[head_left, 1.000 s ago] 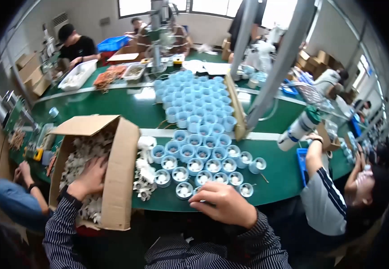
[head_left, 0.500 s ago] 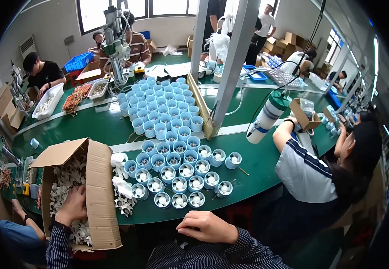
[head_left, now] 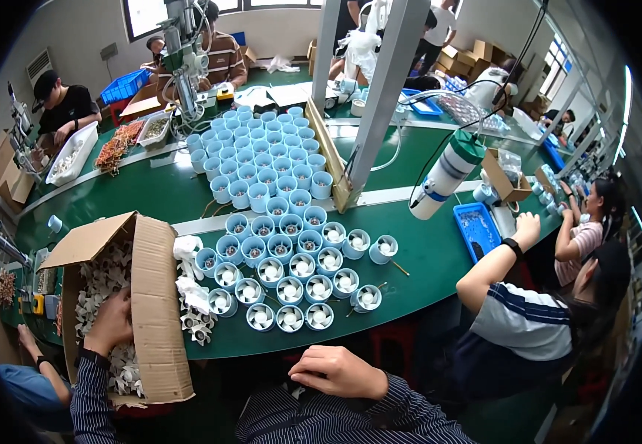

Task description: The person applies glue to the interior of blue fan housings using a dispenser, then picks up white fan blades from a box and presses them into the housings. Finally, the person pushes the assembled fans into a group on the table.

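- Two bare hands of the person are in view, both coming out of dark striped sleeves [head_left: 409, 414].
- The left hand [head_left: 112, 323] is inside an open cardboard box [head_left: 162, 318], among many loose white bladed parts [head_left: 125, 370]. Its fingertips are hidden near the box wall, so one cannot tell if the grip is spread or pinching a part.
- The right hand [head_left: 341, 372] is in front of the near edge of the green worktop [head_left: 432, 285], apart from the cups. Its fingers are bent and lie close together, with the back of the hand upward; one cannot tell if something is inside the grip.
- Just to the right of the box, white crumpled plastic [head_left: 192, 293] and a small heap of similar white pieces [head_left: 199, 326] lie on the worktop.
- Light blue cups with white fans [head_left: 290, 290] stand in the nearer rows, openings upward.
- Behind them are blue cups without fans [head_left: 253, 249], which show metal-coloured parts inside, and a larger group of blue cups [head_left: 259, 158] reaches farther back, beside a wooden strip [head_left: 324, 159].
- At the right, a white and green cylinder [head_left: 446, 177] hangs above the worktop, near a blue tray [head_left: 470, 226] and a co-worker's arm [head_left: 487, 275].
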`<state>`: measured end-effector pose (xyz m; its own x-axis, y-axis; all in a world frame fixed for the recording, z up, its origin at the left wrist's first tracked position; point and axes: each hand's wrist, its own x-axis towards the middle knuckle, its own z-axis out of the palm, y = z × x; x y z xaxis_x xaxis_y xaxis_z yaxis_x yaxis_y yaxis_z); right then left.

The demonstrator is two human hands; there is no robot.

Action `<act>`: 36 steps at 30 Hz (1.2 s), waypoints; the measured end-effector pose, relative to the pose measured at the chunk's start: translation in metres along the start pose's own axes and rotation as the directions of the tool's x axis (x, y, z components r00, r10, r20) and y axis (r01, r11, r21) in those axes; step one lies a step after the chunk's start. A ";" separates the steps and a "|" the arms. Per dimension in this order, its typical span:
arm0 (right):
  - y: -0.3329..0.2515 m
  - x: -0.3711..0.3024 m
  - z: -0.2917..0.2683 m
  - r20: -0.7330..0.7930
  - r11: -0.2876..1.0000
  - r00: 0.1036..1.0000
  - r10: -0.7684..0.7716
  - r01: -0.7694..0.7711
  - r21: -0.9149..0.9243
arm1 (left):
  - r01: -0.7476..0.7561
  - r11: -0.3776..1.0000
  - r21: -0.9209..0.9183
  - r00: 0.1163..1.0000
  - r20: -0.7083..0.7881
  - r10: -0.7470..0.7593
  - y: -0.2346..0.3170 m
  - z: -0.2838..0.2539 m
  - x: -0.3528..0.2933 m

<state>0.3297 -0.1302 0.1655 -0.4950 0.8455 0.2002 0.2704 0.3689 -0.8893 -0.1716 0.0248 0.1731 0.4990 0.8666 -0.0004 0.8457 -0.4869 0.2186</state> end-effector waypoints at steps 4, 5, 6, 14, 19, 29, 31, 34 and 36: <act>0.012 -0.004 -0.004 -0.018 1.000 1.000 0.004 -0.004 -0.020 | 0.112 0.981 -0.160 0.993 -0.017 -0.116 0.009 0.001 0.006; 0.015 -0.006 -0.005 -0.027 1.000 1.000 0.009 -0.010 -0.024 | 0.103 0.982 -0.161 0.994 -0.013 -0.106 0.007 -0.001 0.005; 0.018 -0.007 -0.007 -0.036 1.000 0.999 0.016 -0.017 -0.025 | 0.106 0.982 -0.157 0.994 -0.001 -0.107 -0.002 -0.003 0.001; 0.030 -0.001 0.000 -0.010 0.999 1.000 0.007 -0.007 0.033 | 0.180 0.964 -0.197 0.981 -0.032 -0.189 0.013 0.009 -0.003; 0.017 0.014 0.017 0.004 0.999 0.999 -0.033 0.033 -0.016 | 0.229 0.944 -0.238 0.967 -0.054 -0.249 -0.021 0.021 -0.033; -0.031 0.019 0.051 -0.003 0.992 0.997 0.079 -0.079 -0.100 | 0.221 0.949 -0.226 0.955 -0.145 -0.257 -0.050 0.007 -0.077; -0.033 0.023 0.052 0.000 0.989 0.994 0.109 -0.108 -0.102 | 0.266 0.931 -0.250 0.940 -0.147 -0.308 -0.057 0.001 -0.082; -0.033 0.028 0.050 0.009 0.991 0.996 0.092 -0.091 -0.094 | 0.315 0.899 -0.305 0.918 -0.143 -0.370 -0.064 -0.008 -0.079; -0.031 0.031 0.049 0.016 0.993 0.996 0.082 -0.080 -0.091 | 0.273 0.905 -0.327 0.935 -0.133 -0.330 -0.066 -0.013 -0.078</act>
<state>0.2659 -0.1346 0.1790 -0.4844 0.8666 0.1199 0.3830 0.3333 -0.8615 -0.2684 -0.0090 0.1719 0.1620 0.9851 0.0570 0.8397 -0.1679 0.5163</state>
